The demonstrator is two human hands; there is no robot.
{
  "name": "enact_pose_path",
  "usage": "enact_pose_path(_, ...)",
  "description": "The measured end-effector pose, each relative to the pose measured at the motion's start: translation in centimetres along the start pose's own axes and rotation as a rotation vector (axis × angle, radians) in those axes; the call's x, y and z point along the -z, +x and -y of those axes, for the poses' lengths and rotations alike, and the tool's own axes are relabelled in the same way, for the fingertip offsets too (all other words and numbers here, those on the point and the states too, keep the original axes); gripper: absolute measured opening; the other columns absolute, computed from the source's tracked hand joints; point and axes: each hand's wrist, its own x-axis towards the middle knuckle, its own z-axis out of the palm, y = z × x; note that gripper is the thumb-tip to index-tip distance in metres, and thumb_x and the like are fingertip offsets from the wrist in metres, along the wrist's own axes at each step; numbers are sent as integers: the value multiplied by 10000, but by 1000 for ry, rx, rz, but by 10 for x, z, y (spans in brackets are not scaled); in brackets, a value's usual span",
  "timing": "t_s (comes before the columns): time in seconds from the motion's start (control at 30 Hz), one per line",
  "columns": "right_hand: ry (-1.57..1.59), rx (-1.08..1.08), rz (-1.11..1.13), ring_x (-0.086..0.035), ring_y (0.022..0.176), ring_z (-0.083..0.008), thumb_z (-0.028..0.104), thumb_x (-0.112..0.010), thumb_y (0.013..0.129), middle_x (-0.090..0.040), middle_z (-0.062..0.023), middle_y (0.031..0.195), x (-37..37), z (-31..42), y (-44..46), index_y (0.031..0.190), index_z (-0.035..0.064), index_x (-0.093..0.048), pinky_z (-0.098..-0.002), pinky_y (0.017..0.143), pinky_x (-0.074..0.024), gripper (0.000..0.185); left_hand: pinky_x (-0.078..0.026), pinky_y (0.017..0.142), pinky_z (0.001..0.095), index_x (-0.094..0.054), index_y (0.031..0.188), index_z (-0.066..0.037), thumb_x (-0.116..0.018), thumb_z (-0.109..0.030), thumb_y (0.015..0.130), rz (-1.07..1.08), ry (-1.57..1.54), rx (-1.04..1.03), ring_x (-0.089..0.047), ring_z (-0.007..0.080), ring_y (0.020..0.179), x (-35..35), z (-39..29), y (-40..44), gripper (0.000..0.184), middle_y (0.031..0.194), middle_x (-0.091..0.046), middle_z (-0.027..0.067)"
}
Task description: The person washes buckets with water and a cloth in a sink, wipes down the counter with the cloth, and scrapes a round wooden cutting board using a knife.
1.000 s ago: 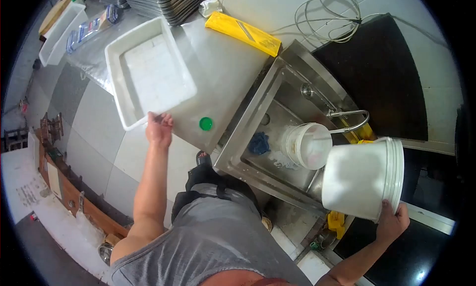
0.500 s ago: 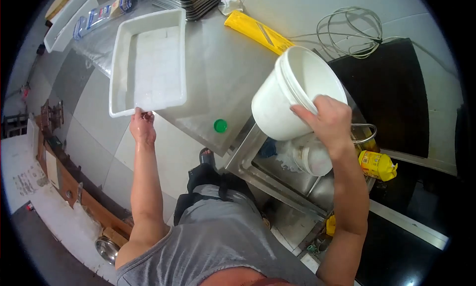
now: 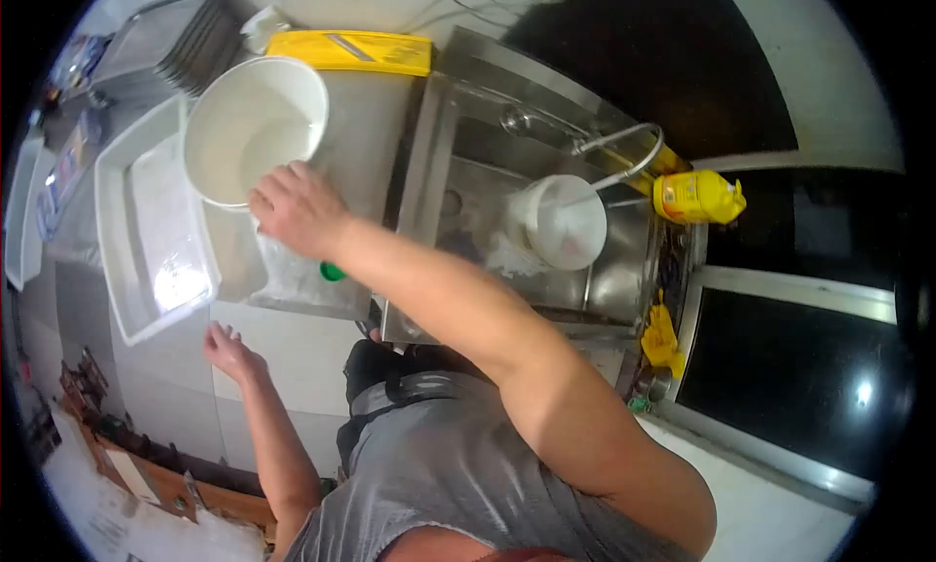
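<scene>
My right hand (image 3: 294, 209) grips the near rim of a large white bucket (image 3: 255, 118), whose open mouth faces up toward me. The bucket is above the steel table, beside a shallow white plastic tub (image 3: 156, 211); I cannot tell if its base rests on the table. The tub lies near the table's left side with its front corner toward me. Just below that corner is my left hand (image 3: 229, 352), apart from the tub, with loosely bent fingers and nothing in them. A green lid (image 3: 332, 271) lies partly hidden behind my right forearm.
To the right is a steel sink (image 3: 468, 162) with a faucet (image 3: 624, 138) and a smaller white bucket (image 3: 570, 226). A yellow bottle (image 3: 697, 196) stands beside it. A yellow slicer (image 3: 351, 51) and stacked metal trays (image 3: 175, 40) are at the back.
My right hand has carried the large bucket left from above the sink edge to beside the tub. My left hand has let go of the tub's rim. The view has turned right.
</scene>
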Motion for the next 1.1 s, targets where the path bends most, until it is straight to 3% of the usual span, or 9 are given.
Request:
enact_pose_path(0.2, 190, -321, 65, -476, 1152, -322, 264, -773, 675, -489, -127, 1226, 87, -3, -159, 1195, 111, -555, -454, 979, -406, 585, -434, 882, 308, -520, 1090, 24, -538, -115, 943, 415, 182, -266, -517, 156, 988, -43, 36, -116, 203, 1039, -553, 78)
enact_pose_path(0.3, 93, -884, 227, -488, 1160, -374, 243, -728, 749, -503, -207, 1242, 131, -50, -290, 1249, 18, -514, -449, 998, -392, 588, -440, 849, 287, -562, 1012, -3, -522, -110, 946, 836, 163, -261, -535, 141, 928, -86, 33, -168, 132, 977, -576, 71)
enact_pose_path(0.47, 214, -1687, -216, -594, 1038, -284, 289, -633, 875, -618, -187, 1109, 196, -197, -499, 1209, -34, -544, -367, 904, -452, 472, -484, 683, 318, -599, 949, 19, -580, -234, 919, 1115, 603, -181, -605, 179, 715, -173, 46, -248, 255, 759, -635, 103)
enact_pose_path(0.53, 64, -1513, -345, -563, 867, -168, 271, -595, 907, -620, -69, 955, 226, -260, -493, 1060, -7, -614, -313, 814, -460, 318, -479, 709, 301, -612, 967, 28, -583, -232, 921, 1188, 664, -229, -600, 161, 751, -211, 63, -283, 265, 797, -643, 97)
enact_pose_path(0.67, 825, -1512, -684, -518, 993, -140, 378, -534, 947, -588, 14, 1027, 245, -374, -442, 1098, 105, -602, -268, 866, -385, 319, -486, 800, 317, -617, 1042, 47, -585, -250, 922, 1227, 802, -212, -626, 188, 876, -267, 97, -348, 322, 929, -672, 152)
enact_pose_path(0.77, 1228, -1504, -861, -328, 1349, -220, 508, -381, 971, -342, -91, 1485, 216, -414, -412, 1433, 76, -332, -374, 1135, -220, 634, -490, 789, 317, -605, 1068, 48, -574, -265, 937, 1229, 789, -137, -623, 183, 868, -284, 124, -380, 340, 942, -675, 153)
enact_pose_path(0.93, 1524, -1300, -979, -303, 1349, -255, 484, -320, 985, -314, -138, 1474, 227, -397, -362, 1455, 94, -268, -385, 1130, -192, 613, -492, 805, 371, -614, 1062, 20, -584, -314, 918, 1195, 934, -150, -640, 253, 893, -283, 151, -397, 365, 974, -668, 185)
enact_pose_path(1.0, 1612, -1260, -985, -453, 1176, -242, 401, -300, 1003, -533, -106, 1245, 228, -393, -351, 1359, 99, -394, -397, 1040, -311, 476, -485, 811, 385, -618, 1062, 2, -589, -311, 902, 1164, 981, -88, -639, 291, 914, -287, 144, -400, 352, 958, -659, 196)
enact_pose_path(1.1, 1510, -1281, -844, -444, 1187, -242, 376, -301, 1007, -502, -121, 1286, 227, -399, -366, 1361, 86, -392, -399, 1048, -299, 466, -476, 843, 402, -625, 1069, -20, -623, -294, 864, 1192, 1062, -228, -608, 297, 1005, -292, 147, -390, 342, 999, -640, 189)
